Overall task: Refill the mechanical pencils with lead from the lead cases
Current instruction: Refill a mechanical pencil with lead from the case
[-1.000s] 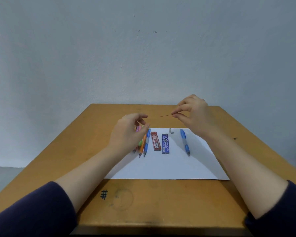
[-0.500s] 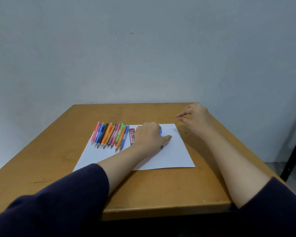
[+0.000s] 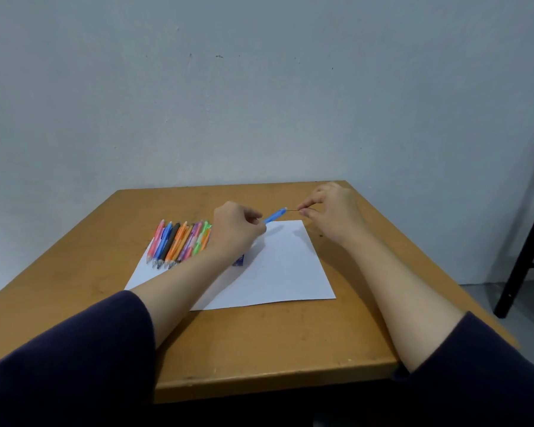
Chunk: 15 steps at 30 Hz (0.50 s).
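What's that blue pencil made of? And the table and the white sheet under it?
The blue mechanical pencil looks like smooth plastic, going by its bright, even colour. The table seems to be wood or wood veneer with a dull, worn finish: it is orange-brown with dark scuffs. The white sheet is probably paper, as it is thin, flat and matte.
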Each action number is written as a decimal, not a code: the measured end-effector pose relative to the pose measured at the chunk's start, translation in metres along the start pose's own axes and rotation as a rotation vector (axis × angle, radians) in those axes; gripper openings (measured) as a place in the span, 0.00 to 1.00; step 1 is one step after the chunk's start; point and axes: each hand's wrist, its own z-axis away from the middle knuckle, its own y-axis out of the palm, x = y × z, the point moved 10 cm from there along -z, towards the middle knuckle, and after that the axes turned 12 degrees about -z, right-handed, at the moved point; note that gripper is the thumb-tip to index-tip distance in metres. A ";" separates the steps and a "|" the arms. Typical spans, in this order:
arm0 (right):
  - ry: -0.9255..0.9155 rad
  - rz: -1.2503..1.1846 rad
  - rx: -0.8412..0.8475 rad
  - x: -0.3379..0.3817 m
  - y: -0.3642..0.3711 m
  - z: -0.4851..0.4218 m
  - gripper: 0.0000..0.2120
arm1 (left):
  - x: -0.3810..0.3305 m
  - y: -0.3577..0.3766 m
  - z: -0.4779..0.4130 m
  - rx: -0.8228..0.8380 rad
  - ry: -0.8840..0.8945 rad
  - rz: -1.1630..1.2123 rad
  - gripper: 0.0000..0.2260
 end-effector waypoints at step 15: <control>-0.221 0.101 -0.030 0.038 0.038 0.011 0.05 | 0.074 -0.065 0.010 0.072 0.169 -0.046 0.09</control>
